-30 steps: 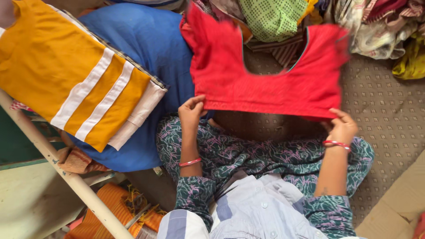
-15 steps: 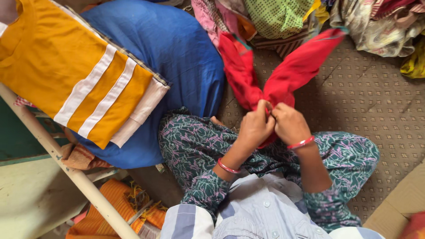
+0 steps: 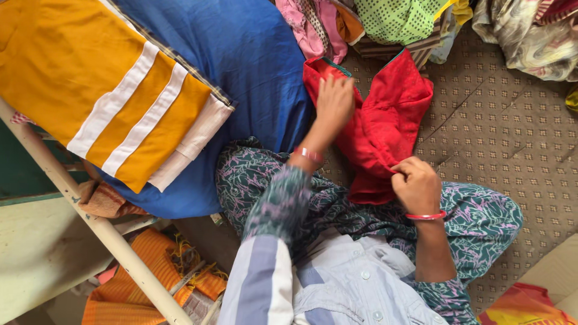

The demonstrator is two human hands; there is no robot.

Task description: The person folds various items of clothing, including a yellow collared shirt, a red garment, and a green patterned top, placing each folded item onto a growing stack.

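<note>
Patterned mat (image 3: 512,120): red blouse (image 3: 385,129) under hands

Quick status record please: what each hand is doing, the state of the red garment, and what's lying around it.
Left hand: flat on the upper part of the red garment, fingers spread
Right hand: pinching the garment's lower edge
Red garment: folded in half, lying on the patterned mat and the person's lap
Left of it: blue cloth, with a folded yellow cloth with white stripes on it
Above: heap of mixed clothes
</note>
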